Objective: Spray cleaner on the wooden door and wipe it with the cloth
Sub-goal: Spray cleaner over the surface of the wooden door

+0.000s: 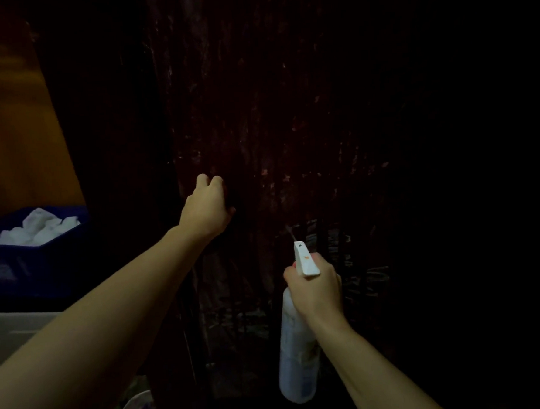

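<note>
The dark wooden door [289,124] fills the centre and right of the frame, scuffed and streaked, with wet-looking runs low down near the nozzle. At mid left a blue crate [34,250] holds crumpled white material [39,229], possibly the cloth; I cannot tell. The spray bottle [298,345] stands at lower centre, nozzle aimed at the door, gripped round its neck by the right hand [314,283], probably ready to pump. The left hand [207,208], fingers curled against the door, seems to steady it; whether it holds anything is hidden.
</note>
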